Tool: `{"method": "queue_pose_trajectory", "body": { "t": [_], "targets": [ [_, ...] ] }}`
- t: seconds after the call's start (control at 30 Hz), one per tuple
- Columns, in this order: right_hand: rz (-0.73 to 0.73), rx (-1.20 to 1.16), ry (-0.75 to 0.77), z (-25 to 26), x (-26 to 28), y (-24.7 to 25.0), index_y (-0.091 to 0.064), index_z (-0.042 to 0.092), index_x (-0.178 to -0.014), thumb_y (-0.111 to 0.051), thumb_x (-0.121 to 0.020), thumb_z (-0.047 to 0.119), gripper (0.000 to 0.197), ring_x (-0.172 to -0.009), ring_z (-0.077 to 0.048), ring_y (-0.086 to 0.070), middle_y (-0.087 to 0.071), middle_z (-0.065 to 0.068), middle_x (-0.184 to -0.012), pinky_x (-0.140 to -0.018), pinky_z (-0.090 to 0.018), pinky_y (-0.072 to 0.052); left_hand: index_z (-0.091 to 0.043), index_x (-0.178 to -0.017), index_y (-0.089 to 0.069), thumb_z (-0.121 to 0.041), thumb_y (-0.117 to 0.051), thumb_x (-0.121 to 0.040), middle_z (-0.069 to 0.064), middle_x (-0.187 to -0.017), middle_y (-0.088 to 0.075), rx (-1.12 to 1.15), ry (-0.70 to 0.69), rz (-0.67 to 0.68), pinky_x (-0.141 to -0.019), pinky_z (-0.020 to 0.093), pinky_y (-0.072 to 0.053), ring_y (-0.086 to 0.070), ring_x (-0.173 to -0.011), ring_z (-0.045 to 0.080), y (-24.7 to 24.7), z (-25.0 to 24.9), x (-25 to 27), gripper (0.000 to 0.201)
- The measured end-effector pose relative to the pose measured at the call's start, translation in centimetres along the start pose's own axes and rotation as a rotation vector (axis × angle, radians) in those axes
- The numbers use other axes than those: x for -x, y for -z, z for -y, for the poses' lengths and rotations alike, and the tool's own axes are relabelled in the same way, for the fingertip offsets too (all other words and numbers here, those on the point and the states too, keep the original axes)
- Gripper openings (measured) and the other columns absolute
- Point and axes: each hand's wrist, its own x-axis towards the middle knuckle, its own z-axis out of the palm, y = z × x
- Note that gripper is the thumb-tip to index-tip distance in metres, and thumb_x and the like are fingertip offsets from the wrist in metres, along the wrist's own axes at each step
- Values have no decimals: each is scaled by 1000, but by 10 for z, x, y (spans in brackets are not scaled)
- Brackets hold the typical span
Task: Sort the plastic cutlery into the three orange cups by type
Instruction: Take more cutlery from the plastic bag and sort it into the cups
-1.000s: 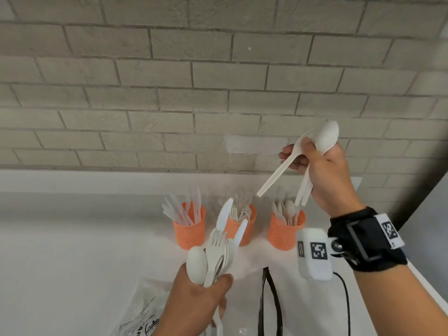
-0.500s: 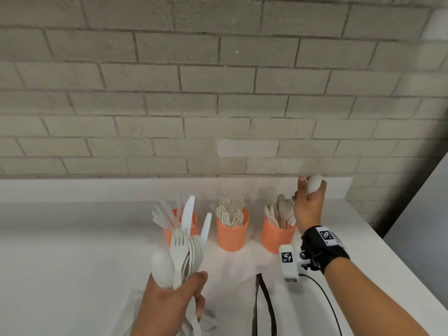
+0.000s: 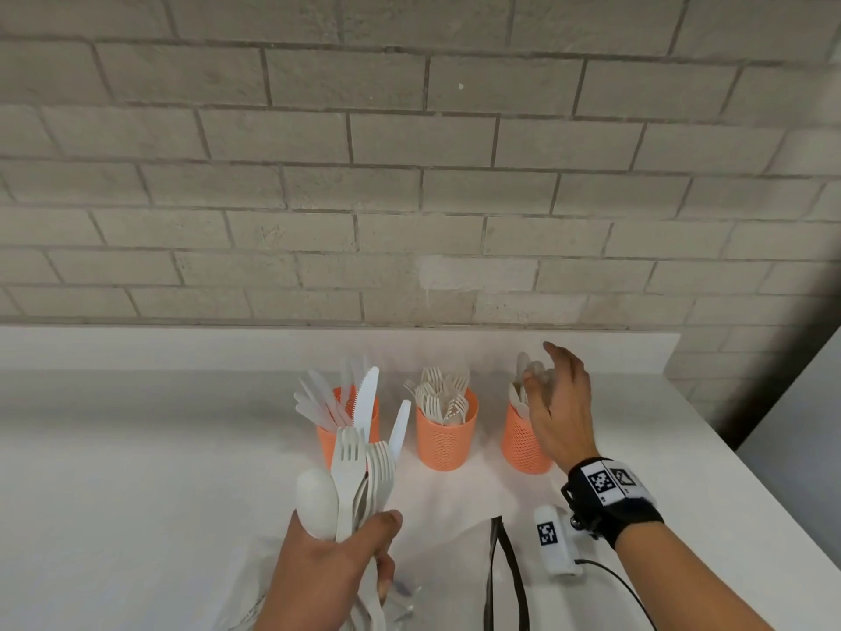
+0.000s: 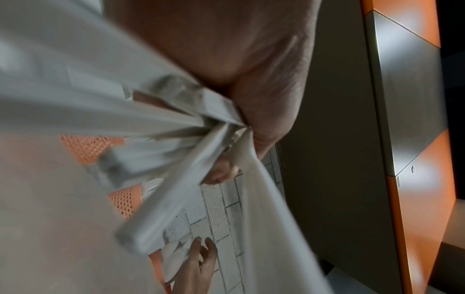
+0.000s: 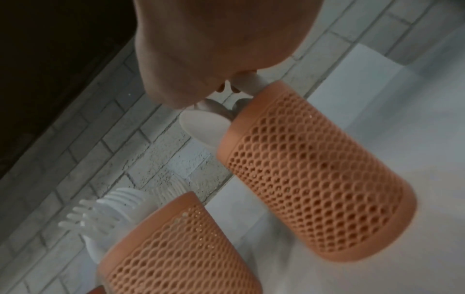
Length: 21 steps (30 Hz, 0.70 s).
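Observation:
Three orange mesh cups stand in a row on the white counter: the left cup (image 3: 328,441) holds knives, the middle cup (image 3: 446,441) holds forks, the right cup (image 3: 521,444) holds spoons (image 3: 523,371). My left hand (image 3: 346,557) grips a bunch of white cutlery (image 3: 359,466), a spoon, forks and knives, low in front of the left cup. My right hand (image 3: 553,389) hovers over the right cup with fingers spread and nothing in them. In the right wrist view the spoon cup (image 5: 314,179) and fork cup (image 5: 181,248) fill the frame.
A clear plastic bag (image 3: 437,580) and a black strap (image 3: 500,571) lie on the counter (image 3: 136,471) near me. A brick wall (image 3: 409,175) rises behind the cups. The counter's right edge (image 3: 728,494) runs close to my right forearm.
My right hand came down from head height with two spoons to the right cup, let them go and now has its fingers spread. My left hand kept its bunch.

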Motion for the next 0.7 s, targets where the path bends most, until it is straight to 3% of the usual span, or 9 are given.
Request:
{"method": "queue_pose_trajectory", "body": {
  "t": [0.13, 0.23, 0.33, 0.47, 0.57, 0.63, 0.7],
  "targets": [
    [209, 261, 141, -1, -22, 7, -38, 20, -147, -34, -93, 51, 63, -142, -23, -33, -36, -5, -156, -113, -44, -26, -2, -83, -60, -18, -72, -59, 14, -52, -50, -10, -7, 31, -48, 32, -45, -51, -40, 29, 0, -4, 1, 31],
    [394, 394, 160, -2, -31, 8, -39, 18, -148, -31, -97, 48, 59, -143, -20, -35, -38, -2, -156, -115, -43, -26, -3, -85, -61, -17, -71, -60, 13, -54, -48, 1, -7, 48, -45, 29, -45, -51, -40, 29, -2, -7, 2, 30],
    [402, 510, 186, -4, -26, 6, -53, 14, -137, -16, -93, 51, 68, -133, -21, -47, -55, -4, -143, -111, -42, -30, -6, -87, -63, -15, -71, -62, 12, -55, -48, 11, -15, 56, -45, 28, -45, -50, -40, 28, -4, -11, 3, 28],
    [446, 560, 106, 0, -23, 9, -50, 17, -139, -13, -94, 55, 70, -144, -22, -33, -48, -2, -149, -118, -47, -18, -8, -85, -63, -8, -74, -73, 10, -57, -48, 24, -30, 68, -46, 30, -46, -49, -41, 28, -4, -14, 6, 17],
    [296, 415, 144, 29, -16, 17, -50, 11, -137, -25, -94, 54, 66, -132, -31, -46, -54, -10, -141, -109, -49, -32, -9, -89, -62, -2, -71, -81, 10, -57, -50, 13, -14, 69, -47, 29, -47, -50, -42, 27, -3, -15, 8, 14],
    [187, 151, 158, 67, -2, 31, -60, 14, -125, -40, -94, 47, 49, -114, -26, -57, -64, -6, -124, -96, -36, -43, -7, -92, -61, -5, -72, -81, 9, -57, -50, 2, -14, 73, -48, 29, -48, -51, -41, 26, -4, -16, 9, 15],
    [153, -141, 180, 114, 21, 47, -67, 21, -103, -53, -92, 37, 24, -93, -14, -63, -69, 5, -101, -80, -20, -46, -6, -92, -61, -3, -70, -83, 8, -56, -51, -11, -17, 72, -48, 27, -47, -51, -40, 24, -6, -17, 10, 13]
  ]
}}
